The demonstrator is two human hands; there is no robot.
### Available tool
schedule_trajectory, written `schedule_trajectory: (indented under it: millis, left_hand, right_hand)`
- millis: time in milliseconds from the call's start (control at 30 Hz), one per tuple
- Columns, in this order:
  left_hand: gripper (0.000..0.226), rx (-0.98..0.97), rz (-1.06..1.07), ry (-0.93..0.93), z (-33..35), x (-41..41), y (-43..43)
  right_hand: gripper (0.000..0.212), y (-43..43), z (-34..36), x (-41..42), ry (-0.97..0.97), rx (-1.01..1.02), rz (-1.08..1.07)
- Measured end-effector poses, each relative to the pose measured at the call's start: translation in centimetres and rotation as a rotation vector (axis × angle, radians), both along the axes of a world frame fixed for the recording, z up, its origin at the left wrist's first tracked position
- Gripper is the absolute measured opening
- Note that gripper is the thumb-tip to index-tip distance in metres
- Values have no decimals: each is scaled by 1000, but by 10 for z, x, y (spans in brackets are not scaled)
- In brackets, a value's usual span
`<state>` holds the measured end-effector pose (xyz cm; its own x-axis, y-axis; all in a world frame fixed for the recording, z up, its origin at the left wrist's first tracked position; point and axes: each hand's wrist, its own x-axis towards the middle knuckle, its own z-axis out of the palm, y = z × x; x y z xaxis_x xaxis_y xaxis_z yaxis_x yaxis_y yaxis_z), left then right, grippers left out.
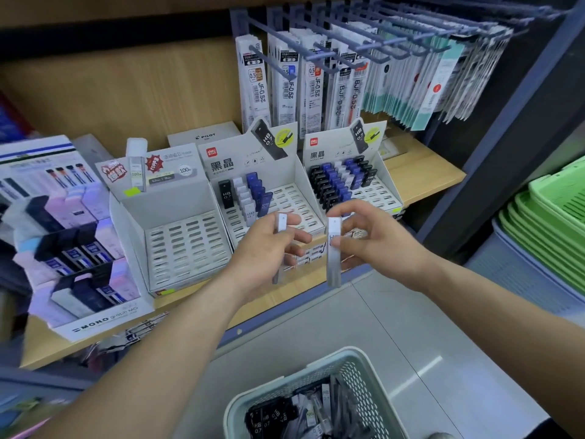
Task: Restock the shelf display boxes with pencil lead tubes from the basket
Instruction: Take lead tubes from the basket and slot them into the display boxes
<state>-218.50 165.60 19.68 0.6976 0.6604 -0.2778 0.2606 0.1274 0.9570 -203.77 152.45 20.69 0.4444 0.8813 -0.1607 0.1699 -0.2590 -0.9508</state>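
Left grip (266, 252) and right grip (367, 239) each pinch a tube (334, 251): light, stiff, slick plastic, probably best held mid-body for slotting.

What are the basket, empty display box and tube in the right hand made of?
Basket: likely moulded plastic; perforated walls. Empty display box: matte cardboard; folded panels, punched slots. Tube in right hand: probably translucent plastic; greyish body, white cap.
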Motion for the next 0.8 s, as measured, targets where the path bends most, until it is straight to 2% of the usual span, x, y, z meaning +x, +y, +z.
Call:
schedule_trajectory:
  millis: [100, 167, 367, 600, 800]
  left_hand:
    - [21, 50, -8, -2, -4, -24, 11]
    - [22, 67, 9, 0, -5, -40, 20]
    - [11, 41, 127, -15, -8, -77, 43]
    - [18, 61, 189, -41, -11, -95, 55]
    - [31, 74, 161, -8, -6, -95, 56]
  right_hand:
    - [12, 18, -2, -5, -80, 66, -92]
    - [8, 35, -3, -8, -146, 109, -99]
    - [13, 96, -12, -22, -365, 165, -93]
    - [9, 118, -28, -30, -466, 101, -93]
    - [10, 121, -23, -33, -543, 59, 4]
